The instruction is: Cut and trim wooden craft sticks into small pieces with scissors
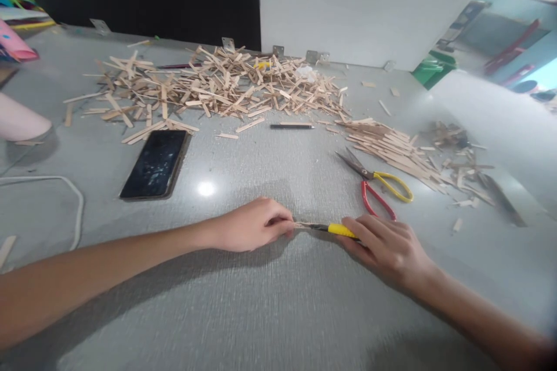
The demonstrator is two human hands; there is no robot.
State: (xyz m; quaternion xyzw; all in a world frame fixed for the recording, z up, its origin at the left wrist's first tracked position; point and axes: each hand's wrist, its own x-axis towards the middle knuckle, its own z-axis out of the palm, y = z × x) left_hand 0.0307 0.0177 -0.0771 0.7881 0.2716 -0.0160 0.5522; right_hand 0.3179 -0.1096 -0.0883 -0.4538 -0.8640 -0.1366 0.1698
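Note:
My left hand [256, 224] is closed in a pinch on the end of a small wooden stick [300, 225], most of which my fingers hide. From the other side, my right hand [387, 246] grips a yellow and black utility knife [340, 229]. The knife's dark front end meets the stick between my two hands, just above the table; how the blade touches the wood is too small to tell. Beyond my right hand lie scissors [369, 175] with one yellow and one red handle, blades spread apart.
A large heap of wooden sticks [217, 90] spreads along the back, with a neater pile [387, 148] at right. A black pen [291, 126] lies before the heap. A phone [154, 163] and a white cable [72, 185] are at left. Boards [369, 6] stand behind.

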